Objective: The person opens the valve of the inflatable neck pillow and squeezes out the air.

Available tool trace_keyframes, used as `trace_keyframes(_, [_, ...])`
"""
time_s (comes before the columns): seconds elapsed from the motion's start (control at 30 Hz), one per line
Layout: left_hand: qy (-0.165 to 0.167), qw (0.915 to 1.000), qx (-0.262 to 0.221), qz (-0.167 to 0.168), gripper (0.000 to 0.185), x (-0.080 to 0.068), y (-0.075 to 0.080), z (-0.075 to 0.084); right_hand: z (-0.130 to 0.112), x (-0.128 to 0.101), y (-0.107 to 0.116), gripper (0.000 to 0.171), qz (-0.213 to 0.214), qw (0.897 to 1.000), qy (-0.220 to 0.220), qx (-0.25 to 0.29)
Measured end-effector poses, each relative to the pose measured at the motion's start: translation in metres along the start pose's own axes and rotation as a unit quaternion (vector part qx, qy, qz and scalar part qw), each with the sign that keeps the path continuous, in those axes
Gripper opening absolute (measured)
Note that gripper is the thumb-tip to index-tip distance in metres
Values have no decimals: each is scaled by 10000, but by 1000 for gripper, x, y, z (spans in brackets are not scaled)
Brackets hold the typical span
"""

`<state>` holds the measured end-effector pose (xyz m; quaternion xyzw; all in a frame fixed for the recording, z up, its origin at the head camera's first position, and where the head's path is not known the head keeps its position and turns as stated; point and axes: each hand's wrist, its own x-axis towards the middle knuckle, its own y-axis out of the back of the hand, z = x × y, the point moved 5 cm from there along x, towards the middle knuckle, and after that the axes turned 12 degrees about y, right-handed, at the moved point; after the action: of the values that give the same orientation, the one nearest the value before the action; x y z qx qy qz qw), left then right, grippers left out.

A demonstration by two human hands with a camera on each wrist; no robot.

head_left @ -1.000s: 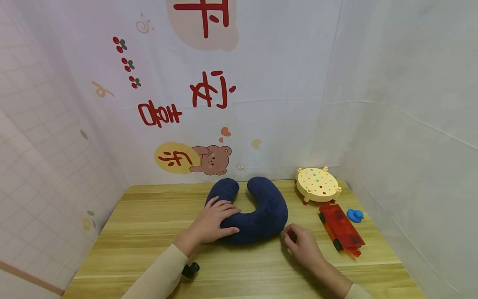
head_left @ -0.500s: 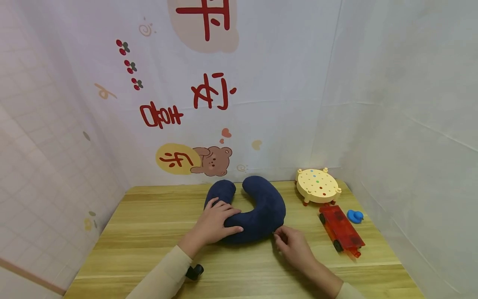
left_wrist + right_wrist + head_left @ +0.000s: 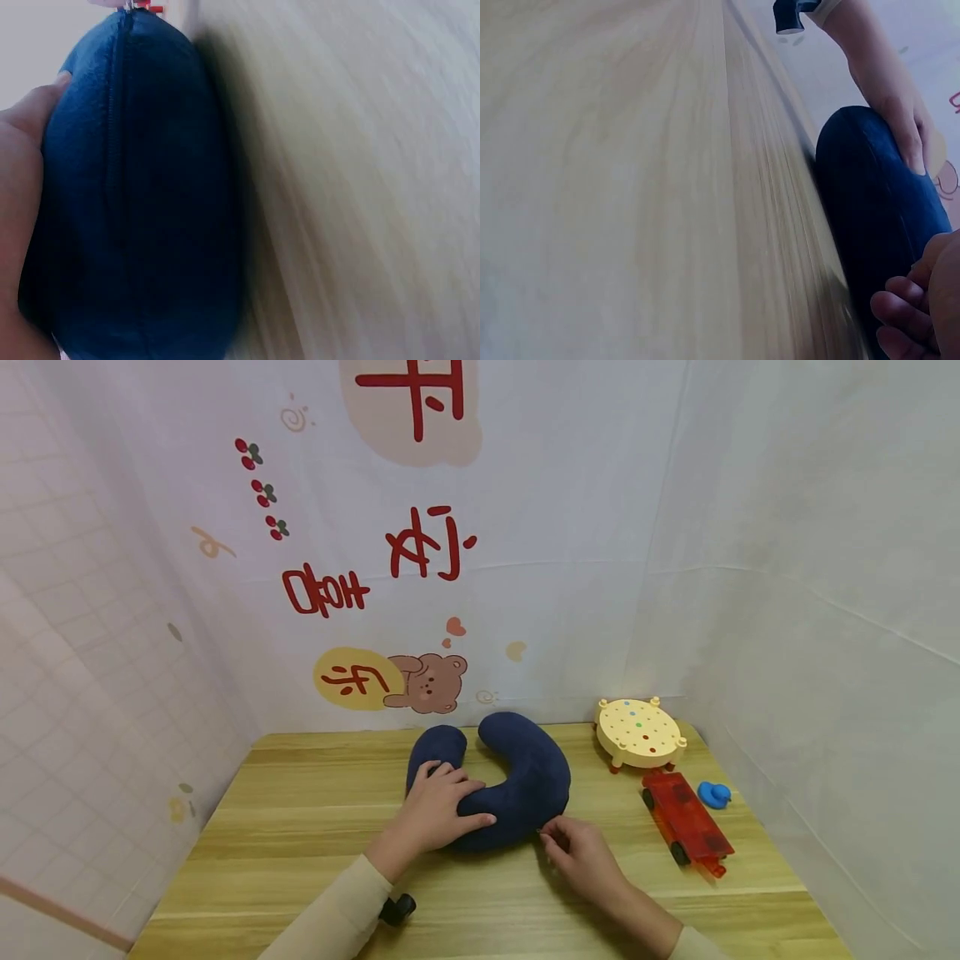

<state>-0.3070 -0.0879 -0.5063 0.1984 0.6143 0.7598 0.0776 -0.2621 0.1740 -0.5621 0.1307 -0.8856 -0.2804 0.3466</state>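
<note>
A navy U-shaped neck pillow (image 3: 525,785) lies on the table in the head view, its opening toward the back wall. Across its left part rests my left hand (image 3: 435,810), fingers spread and thumb apart, pressing on the fabric. At the near right edge my right hand (image 3: 585,856) pinches a small zipper pull, mostly hidden by the fingertips in the head view. The left wrist view shows the zipper (image 3: 112,135) running along the pillow's side, with the metal zipper pull (image 3: 129,6) at the top of the frame.
To the right stand a cream round toy stand (image 3: 639,732) with short legs, a translucent red toy cart (image 3: 686,818) with black wheels and a small blue toy duck (image 3: 714,794). Printed white cloth (image 3: 555,610) closes off the back and sides of the wooden table (image 3: 315,785).
My right hand has moved left along the pillow's near edge. The pillow has shifted and turned slightly to the left, while my left hand stays on it with a small shift.
</note>
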Motion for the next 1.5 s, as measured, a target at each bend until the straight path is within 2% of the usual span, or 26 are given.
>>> trace_keyframes(0.33, [182, 9998, 90, -21, 66, -1, -1, 6, -6, 4, -7, 12, -9, 9999, 77, 89])
trace_keyframes(0.6, [446, 9978, 75, 492, 64, -7, -2, 11, -15, 9, -12, 10, -71, 9995, 281, 117])
trace_keyframes(0.7, [540, 9971, -11, 538, 67, -8, -4, 14, -15, 11, -15, 10, -97, 9998, 112, 159])
trace_keyframes(0.8, [519, 9975, -190, 432, 73, -10, -6, 12, -14, 11, -16, 10, -74, 9997, -111, 184])
trace_keyframes(0.9, [220, 9994, -270, 90, 80, -12, -4, 8, -13, 11, -16, 10, -59, 9996, -207, 171])
trace_keyframes(1.0, [-349, 9986, -56, -405, 88, -12, 0, 0, -11, 11, -17, 9, -69, 9994, -273, 188])
trace_keyframes(1.07, [-794, 9941, 206, -714, 93, -11, 4, -5, -10, 11, -17, 9, -84, 9991, -333, 241])
trace_keyframes(1.13, [-1247, 9872, 449, -885, 97, -11, 7, -10, -9, 11, -16, 9, -86, 9987, -409, 306])
trace_keyframes(1.27, [-1889, 9749, 702, -949, 97, -11, 9, -14, -7, 11, -15, 9, -89, 9981, -509, 345])
trace_keyframes(1.37, [-2031, 9724, 634, -957, 94, -10, 4, -16, -6, 10, -16, 9, -133, 9980, -511, 353])
trace_keyframes(1.5, [-1913, 9757, 611, -875, 93, -10, -1, -17, -5, 10, -17, 10, -180, 9976, -517, 416])
